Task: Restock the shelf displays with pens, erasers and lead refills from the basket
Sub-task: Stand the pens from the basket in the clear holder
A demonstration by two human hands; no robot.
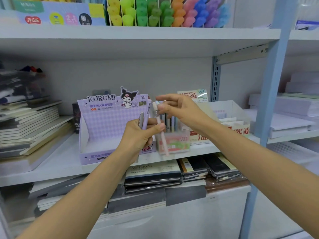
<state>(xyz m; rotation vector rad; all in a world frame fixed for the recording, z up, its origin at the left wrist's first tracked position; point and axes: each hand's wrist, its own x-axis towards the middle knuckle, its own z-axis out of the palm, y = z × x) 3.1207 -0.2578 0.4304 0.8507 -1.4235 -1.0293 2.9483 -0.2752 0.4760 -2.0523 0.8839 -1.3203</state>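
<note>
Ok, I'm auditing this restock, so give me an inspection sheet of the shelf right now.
surface: white shelf, holding displays.
job's things: pink pen, lilac pen and grey pen in hand; Kuromi display box shows no stock; clear pen holder has pens.
clutter: notebook stacks at left.
grips: left hand holds the three pens; right hand at pink pen's top, contact blurred.
cables: nothing seen.
surroundings: highlighters above, notebooks below.

We face a shelving unit held by a pale blue upright post (pixel 269 100). Left of the post run the upper shelf (pixel 138 37) and the middle shelf (pixel 51 163), backed by a grey back panel (pixel 120 75). A metal bracket (pixel 241 55) and slotted rail (pixel 215 80) sit just left of it. Neighbouring shelves (pixel 293 137) lie to its right, under soft, even light.
</note>
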